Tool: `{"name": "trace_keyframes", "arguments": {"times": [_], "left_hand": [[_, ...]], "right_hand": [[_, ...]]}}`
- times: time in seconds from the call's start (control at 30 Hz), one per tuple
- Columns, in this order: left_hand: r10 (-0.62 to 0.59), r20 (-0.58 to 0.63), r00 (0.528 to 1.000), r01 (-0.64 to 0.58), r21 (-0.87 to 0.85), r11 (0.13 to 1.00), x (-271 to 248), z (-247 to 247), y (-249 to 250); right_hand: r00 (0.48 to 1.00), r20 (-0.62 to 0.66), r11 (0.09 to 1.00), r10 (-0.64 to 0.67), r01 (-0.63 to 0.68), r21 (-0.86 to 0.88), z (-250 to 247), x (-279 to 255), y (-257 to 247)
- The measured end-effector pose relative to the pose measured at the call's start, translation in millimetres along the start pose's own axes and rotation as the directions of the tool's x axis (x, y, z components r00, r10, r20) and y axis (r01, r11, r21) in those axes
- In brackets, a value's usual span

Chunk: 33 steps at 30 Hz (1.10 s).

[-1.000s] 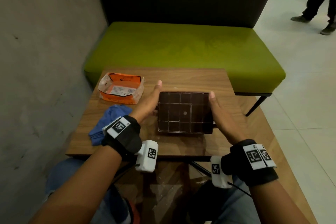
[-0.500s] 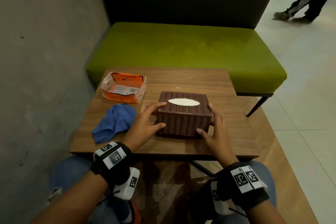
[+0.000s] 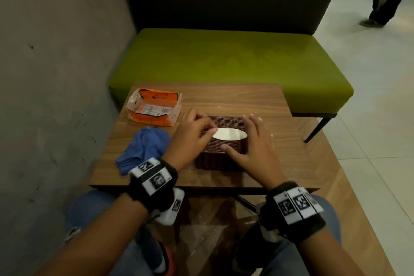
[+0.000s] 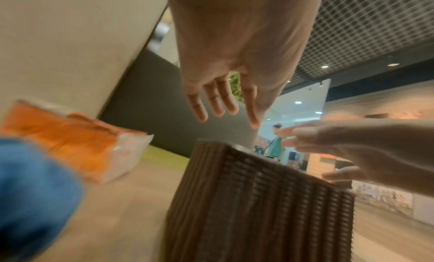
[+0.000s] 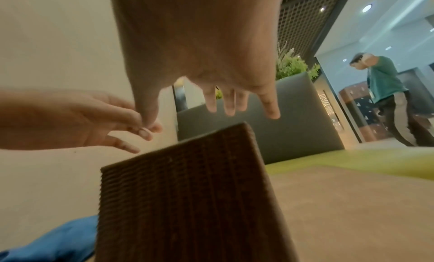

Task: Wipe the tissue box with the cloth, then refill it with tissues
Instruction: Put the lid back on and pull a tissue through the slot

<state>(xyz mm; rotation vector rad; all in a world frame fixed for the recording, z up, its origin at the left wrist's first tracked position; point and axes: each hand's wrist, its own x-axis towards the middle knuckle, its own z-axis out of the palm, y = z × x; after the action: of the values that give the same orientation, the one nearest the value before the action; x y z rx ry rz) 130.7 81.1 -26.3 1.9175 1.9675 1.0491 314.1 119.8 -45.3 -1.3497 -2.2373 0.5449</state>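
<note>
Woven brown wicker sits directly under both sets of fingers: the left hand [image 3: 190, 136] hovers over the left end of the tissue box [image 3: 220, 154], its fingers [image 4: 217, 102] loosely spread and slightly bent, thumb tip near the left tip of the white tissue [image 3: 229, 134] showing through the oval slot. The right hand [image 3: 253, 148] hangs over the right end, fingers [image 5: 231, 102] spread and straight, thumb reaching toward the near top edge. Neither hand grips anything; the wrist views show air between the fingertips and the box top, though whether the left thumb touches the tissue cannot be told.

The box stands upright, slot up, near the middle of the wooden surface [image 3: 224, 96], its long axis running left to right across the person's view. The slot lies between the two hands, and the left thumb is nearer its end than any right finger, so a pull on the first sheet would probably fall to the left hand while the right steadies the box.

Just left of the box lies the crumpled blue cloth [image 3: 143, 150], close to the left wrist. Beyond it, near the far left corner, sits the torn orange tissue pack [image 3: 154, 111]. To the right of the box and in front of it the surface gives room to slide; the near edge is close under the wrists. A green bench [image 3: 224, 56] stands beyond the far edge.
</note>
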Motion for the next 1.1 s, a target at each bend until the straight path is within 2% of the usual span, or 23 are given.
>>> {"name": "trace_keyframes", "arguments": {"times": [0.07,0.13,0.23,0.47,0.67,0.8,1.0,1.1], "left_hand": [[0.026,0.163,0.986,-0.055,0.180,0.982,21,3,15],[0.005,0.298,0.955,-0.110,0.336,0.935,36,8,24],[-0.001,0.379,0.925,-0.184,0.451,0.873,47,18,28],[-0.037,0.422,0.906,-0.239,0.582,0.777,58,31,36],[-0.033,0.428,0.903,-0.230,0.546,0.806,59,36,33],[-0.018,0.488,0.873,-0.261,0.497,0.828,62,34,31],[0.066,0.583,0.810,-0.306,0.324,0.895,69,25,18],[0.102,0.567,0.817,-0.252,0.192,0.949,71,24,10]], "right_hand": [[0.981,0.180,0.988,0.068,-0.041,-0.150,0,17,-6],[0.956,0.267,0.983,0.118,-0.075,-0.167,4,25,-3],[0.963,0.241,0.988,0.119,-0.091,-0.124,11,23,7],[0.969,0.222,0.989,0.107,-0.081,-0.126,13,22,8],[0.972,0.210,0.990,0.105,-0.082,-0.115,14,23,10],[0.973,0.206,0.991,0.104,-0.085,-0.101,14,23,10],[0.974,0.208,0.992,0.091,-0.071,-0.103,15,23,13],[0.974,0.208,0.994,0.088,-0.071,-0.087,15,23,14]]}}
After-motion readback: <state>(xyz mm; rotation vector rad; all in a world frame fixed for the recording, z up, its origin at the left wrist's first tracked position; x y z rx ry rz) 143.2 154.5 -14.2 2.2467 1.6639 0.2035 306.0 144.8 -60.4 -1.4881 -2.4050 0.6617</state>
